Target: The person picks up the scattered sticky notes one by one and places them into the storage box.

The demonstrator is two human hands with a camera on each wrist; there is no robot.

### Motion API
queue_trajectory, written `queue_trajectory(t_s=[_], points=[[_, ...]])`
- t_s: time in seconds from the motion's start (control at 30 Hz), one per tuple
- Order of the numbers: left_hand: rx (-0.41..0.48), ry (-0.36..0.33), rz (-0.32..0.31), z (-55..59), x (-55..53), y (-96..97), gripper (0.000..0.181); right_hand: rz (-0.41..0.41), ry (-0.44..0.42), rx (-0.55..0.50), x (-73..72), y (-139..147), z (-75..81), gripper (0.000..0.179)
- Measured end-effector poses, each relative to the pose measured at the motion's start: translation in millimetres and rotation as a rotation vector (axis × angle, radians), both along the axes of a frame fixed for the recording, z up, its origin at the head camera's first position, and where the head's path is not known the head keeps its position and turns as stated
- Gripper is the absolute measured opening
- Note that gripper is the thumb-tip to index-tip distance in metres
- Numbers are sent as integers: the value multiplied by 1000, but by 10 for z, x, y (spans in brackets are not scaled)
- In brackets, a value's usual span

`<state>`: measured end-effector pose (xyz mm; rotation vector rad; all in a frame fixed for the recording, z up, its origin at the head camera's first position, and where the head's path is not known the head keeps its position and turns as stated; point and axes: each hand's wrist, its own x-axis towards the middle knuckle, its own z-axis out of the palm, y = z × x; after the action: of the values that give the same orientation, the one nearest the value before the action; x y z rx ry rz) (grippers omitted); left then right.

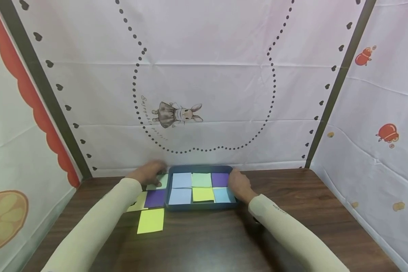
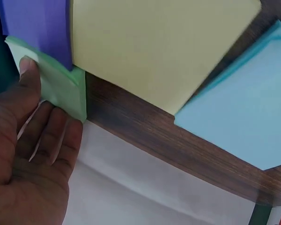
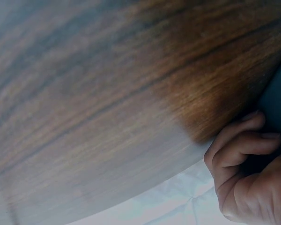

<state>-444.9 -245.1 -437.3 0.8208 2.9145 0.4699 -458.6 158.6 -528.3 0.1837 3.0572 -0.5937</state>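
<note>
My left hand (image 1: pixel 150 172) is at the back left of the table, its thumb on top of a light green sticky note pad (image 2: pixel 61 91) and its fingers at the pad's far edge. That pad lies against the left wall of a dark blue tray (image 1: pixel 200 206). At the tray's right end, my right hand (image 1: pixel 240 186) grips the rim, with curled fingers (image 3: pixel 239 143) against the outer wall. Inside the tray, two rows of sticky note pads lie flat: light blue (image 1: pixel 181 180), light green (image 1: pixel 201 180) and purple (image 1: pixel 220 179) behind, light blue (image 1: pixel 180 196), yellow (image 1: pixel 203 194) and blue (image 1: pixel 224 195) in front.
Left of the tray lie a purple pad (image 1: pixel 155 198), a pale yellow pad (image 1: pixel 138 203) and a bright yellow pad (image 1: pixel 151 221). The left wrist view also shows a light blue pad (image 2: pixel 239 101). A printed white cloth (image 1: pixel 204 87) hangs behind the brown wooden table (image 1: pixel 204 241).
</note>
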Motion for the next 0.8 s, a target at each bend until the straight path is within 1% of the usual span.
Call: queue_trajectory(t_s=[0.13,0.17,0.27,0.3,0.37,0.4,0.43,0.5,0.57,0.67,0.73,0.8], points=[[-14,-22,32,-92,-133,-47,60,5,17,6,-4,11,25,34],[-23,-31,40,-51,-97,-28,59,7,21,-2,3,12,26,33],[-27,-45,54,-78,-121,-40,57,2,16,-37,34,3,36,33],[-23,-42,58,-117,-148,-53,57,-2,14,-57,62,-8,53,33],[-22,-58,59,-148,-181,-70,58,-9,11,-70,100,-27,66,33],[-23,-57,58,-212,-247,-96,58,-14,10,-75,114,-37,72,33],[-22,-68,64,-217,-260,-99,59,-13,12,-73,119,-40,68,33],[-33,-77,64,-213,-280,-94,60,-14,24,-66,125,-47,61,32],[-28,-84,74,-188,-269,-83,60,-11,39,-47,93,-40,24,31],[-33,-64,85,-133,-226,-49,58,-6,48,-12,48,-32,-11,28],[-21,-52,100,-109,-212,-37,55,-3,49,12,29,-31,-16,28],[-17,-25,95,-81,-208,-28,52,2,49,41,17,-30,-14,28]])
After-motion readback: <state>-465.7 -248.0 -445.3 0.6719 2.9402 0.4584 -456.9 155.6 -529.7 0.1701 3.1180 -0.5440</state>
